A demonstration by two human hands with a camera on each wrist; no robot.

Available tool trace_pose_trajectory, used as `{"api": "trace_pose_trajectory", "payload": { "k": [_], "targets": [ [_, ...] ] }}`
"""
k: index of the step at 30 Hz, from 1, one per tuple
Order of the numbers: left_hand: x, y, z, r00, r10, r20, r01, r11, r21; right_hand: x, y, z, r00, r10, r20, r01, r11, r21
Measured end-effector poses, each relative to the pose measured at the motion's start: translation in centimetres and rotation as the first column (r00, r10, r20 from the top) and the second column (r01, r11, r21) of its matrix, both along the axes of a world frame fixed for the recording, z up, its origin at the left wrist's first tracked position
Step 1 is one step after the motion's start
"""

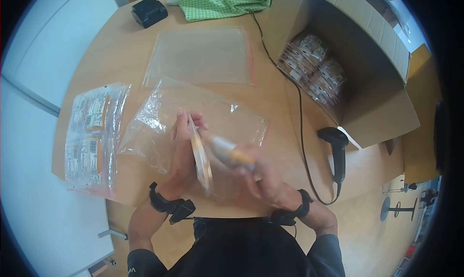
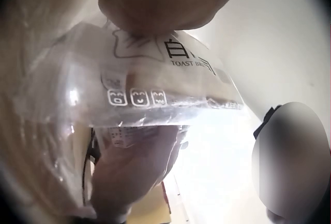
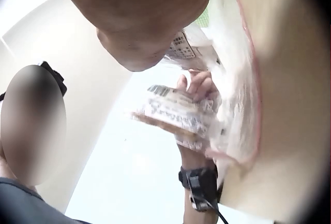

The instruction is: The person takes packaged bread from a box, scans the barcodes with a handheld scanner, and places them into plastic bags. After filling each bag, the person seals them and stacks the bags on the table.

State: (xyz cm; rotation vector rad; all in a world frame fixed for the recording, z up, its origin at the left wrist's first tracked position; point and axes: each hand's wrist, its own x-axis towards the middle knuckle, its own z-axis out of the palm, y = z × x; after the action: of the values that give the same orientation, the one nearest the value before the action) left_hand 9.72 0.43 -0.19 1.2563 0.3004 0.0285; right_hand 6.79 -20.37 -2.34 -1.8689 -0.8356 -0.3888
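Observation:
In front of the body my left hand (image 1: pixel 180 149) holds a clear toast bread packet (image 1: pixel 200 158) on edge, its narrow side facing up. Printed lettering and small smiling faces show on this packet (image 2: pixel 155 79) in the left wrist view. My right hand (image 1: pixel 268 178) grips a second, similar packet (image 1: pixel 224 149), blurred, just right of the first. A printed label on the second packet (image 3: pixel 182 48) shows below my right hand in the right wrist view. Beneath both hands lies a large clear plastic bag (image 1: pixel 193 100) on the table.
A filled clear bag (image 1: pixel 108 146) of packets lies at left. Flat clear bags with a red edge (image 1: pixel 203 54) lie farther back. At right stand an open cardboard box (image 1: pixel 377 112) holding several packets and a barcode scanner (image 1: pixel 340 156) with its cable. A green checked cloth (image 1: pixel 224 4) and black device (image 1: pixel 149 12) sit behind.

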Motion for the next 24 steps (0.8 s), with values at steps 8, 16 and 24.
{"api": "trace_pose_trajectory", "payload": {
  "k": [8, 16, 24],
  "targets": [
    [-0.7, -2.3, -2.6, 0.982, 0.110, 0.156, -0.101, 0.993, -0.063, -0.4, 0.9, 0.2, 0.996, 0.086, -0.013, -0.087, 0.992, -0.092],
    [-2.0, -1.4, -0.3, 0.977, -0.018, 0.214, -0.004, 0.995, 0.103, -1.1, 1.6, 1.6, 0.987, 0.155, 0.037, -0.150, 0.981, -0.125],
    [-2.8, -2.6, -1.5, 0.795, -0.358, 0.489, 0.219, 0.922, 0.318, 1.5, -1.4, 1.8, 0.997, -0.080, 0.007, 0.078, 0.984, 0.157]
  ]
}}
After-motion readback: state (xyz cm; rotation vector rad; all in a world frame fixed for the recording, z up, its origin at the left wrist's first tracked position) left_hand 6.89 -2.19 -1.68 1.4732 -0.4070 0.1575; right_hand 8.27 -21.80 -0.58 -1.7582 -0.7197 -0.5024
